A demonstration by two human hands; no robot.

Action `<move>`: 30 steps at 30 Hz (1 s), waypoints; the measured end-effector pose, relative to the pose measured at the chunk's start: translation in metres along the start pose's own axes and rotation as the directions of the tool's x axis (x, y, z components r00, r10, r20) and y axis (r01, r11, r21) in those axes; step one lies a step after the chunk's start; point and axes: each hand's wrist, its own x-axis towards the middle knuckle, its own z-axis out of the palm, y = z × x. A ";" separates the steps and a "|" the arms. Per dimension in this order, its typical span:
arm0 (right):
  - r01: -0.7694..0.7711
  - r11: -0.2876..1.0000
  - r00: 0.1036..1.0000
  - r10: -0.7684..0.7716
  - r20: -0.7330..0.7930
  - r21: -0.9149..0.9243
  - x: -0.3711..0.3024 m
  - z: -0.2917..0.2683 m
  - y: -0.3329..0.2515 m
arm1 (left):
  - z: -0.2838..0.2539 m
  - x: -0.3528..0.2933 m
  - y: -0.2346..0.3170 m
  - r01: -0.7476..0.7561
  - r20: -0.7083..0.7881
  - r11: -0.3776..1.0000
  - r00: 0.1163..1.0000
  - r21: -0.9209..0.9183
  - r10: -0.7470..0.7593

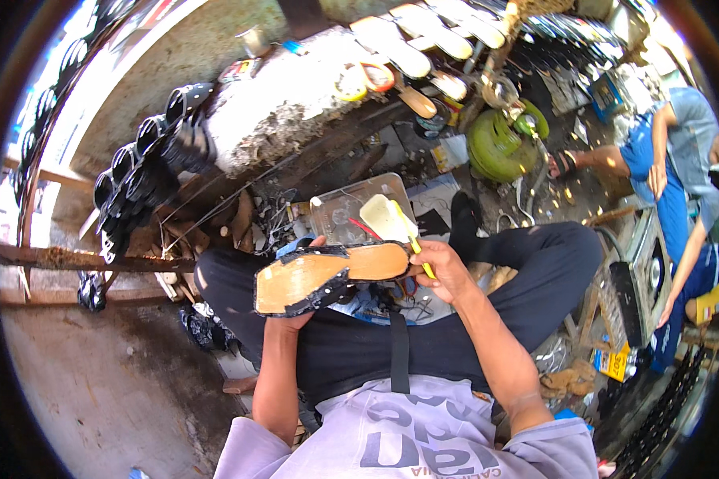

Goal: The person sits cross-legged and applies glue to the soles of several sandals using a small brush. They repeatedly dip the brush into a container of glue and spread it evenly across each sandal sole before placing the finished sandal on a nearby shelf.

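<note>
Left forearm reaching straight forward; left hand (294, 321), mostly hidden beneath, gripping a tan-and-black sandal (295, 283) above the dark trousers (343, 359). Right forearm angled inward; right hand (446, 273) closed round a slim yellow tool (410, 231), fingertips just beside the sandal's narrower end, contact unclear.

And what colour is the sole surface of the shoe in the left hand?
The sole surface is light orange-tan; the head view shows it best.

And there's your sandal (329, 275), smooth leather-like insole (291, 283) showing; your yellow handle (411, 230) gleams like plastic; your trousers (343, 355), matt cloth.
</note>
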 end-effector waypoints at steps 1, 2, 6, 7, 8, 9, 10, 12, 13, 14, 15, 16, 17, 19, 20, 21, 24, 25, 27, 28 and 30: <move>-0.004 1.000 1.000 0.004 -0.024 -0.016 0.003 0.000 0.001 | -0.002 0.002 0.002 0.031 -0.018 0.997 0.999 0.066 -0.030; 0.015 1.000 0.999 -0.014 0.041 -0.012 0.004 -0.002 0.001 | -0.003 0.001 0.003 0.067 -0.003 0.994 0.998 -0.089 -0.067; 0.004 0.998 1.000 -0.003 0.007 -0.064 0.018 -0.003 -0.005 | -0.006 0.005 0.008 0.071 0.218 0.958 0.976 -0.277 -0.009; 0.020 0.999 1.000 -0.020 -0.005 -0.044 0.022 -0.005 -0.010 | -0.006 0.006 0.009 0.009 0.164 0.972 0.986 -0.233 0.031; 0.066 0.998 0.997 -0.066 -0.030 -0.013 0.028 -0.005 -0.014 | -0.006 0.008 0.009 -0.046 0.125 0.980 0.990 -0.194 0.072; 0.083 0.996 0.992 -0.082 -0.101 0.008 0.035 -0.007 -0.021 | -0.006 0.012 0.011 0.022 0.126 0.980 0.992 -0.198 0.003; 0.116 0.993 0.982 -0.110 -0.152 0.030 0.043 -0.009 -0.029 | -0.006 0.013 0.010 -0.012 0.015 0.983 1.000 -0.183 0.015; 0.228 0.973 0.966 -0.222 -0.132 0.032 0.064 -0.011 -0.046 | -0.005 0.016 0.005 -0.011 -0.020 0.985 1.000 -0.174 0.008; 0.304 0.952 0.942 -0.294 -0.163 0.040 0.076 -0.010 -0.052 | -0.005 0.018 0.003 -0.006 -0.038 0.988 0.999 -0.154 0.000; 0.389 0.920 0.910 -0.376 -0.176 0.048 0.089 -0.008 -0.058 | -0.005 0.019 0.000 0.004 -0.033 0.991 0.999 -0.130 -0.008; 0.426 0.903 0.882 -0.401 -0.249 0.052 0.106 -0.005 -0.064 | -0.005 0.020 -0.002 0.014 -0.050 0.995 0.999 -0.099 -0.019; 0.466 0.883 0.845 -0.428 -0.321 0.051 0.124 -0.001 -0.069 | -0.006 0.021 -0.003 0.013 -0.034 0.997 0.999 -0.081 -0.016; 0.510 0.858 0.817 -0.461 -0.347 0.061 0.141 0.003 -0.074 | -0.006 0.022 -0.004 0.012 -0.039 0.998 0.999 -0.057 -0.015; 0.582 0.811 0.749 -0.502 -0.432 0.067 0.177 0.013 -0.081 | -0.009 0.024 -0.006 0.014 -0.045 1.000 0.999 -0.018 -0.015; 0.618 0.784 0.714 -0.531 -0.457 0.054 0.195 0.018 -0.082 | -0.010 0.025 -0.006 0.017 -0.044 1.000 0.999 -0.003 -0.017; 0.653 0.756 0.676 -0.559 -0.481 0.040 0.212 0.022 -0.083 | -0.011 0.026 -0.006 0.017 -0.053 1.000 0.998 0.018 -0.016; 0.703 0.711 0.590 -0.596 -0.545 -0.016 0.253 0.028 -0.082 | -0.015 0.026 -0.008 0.031 -0.073 0.999 0.997 0.041 -0.028; 0.684 0.729 0.580 -0.563 -0.588 -0.024 0.263 0.027 -0.082 | -0.016 0.026 -0.008 0.027 -0.064 0.999 0.998 0.043 -0.024; 0.711 0.702 0.553 -0.594 -0.584 -0.041 0.277 0.025 -0.081 | -0.018 0.025 -0.009 0.020 -0.065 0.998 0.998 0.064 -0.016; 0.697 0.716 0.551 -0.569 -0.610 -0.038 0.281 0.024 -0.080 | -0.019 0.025 -0.009 0.020 -0.079 0.996 0.997 0.088 -0.013; 0.690 0.724 0.572 -0.564 -0.595 -0.023 0.285 0.020 -0.079 | -0.018 0.025 -0.011 0.004 -0.066 0.992 0.998 0.129 0.004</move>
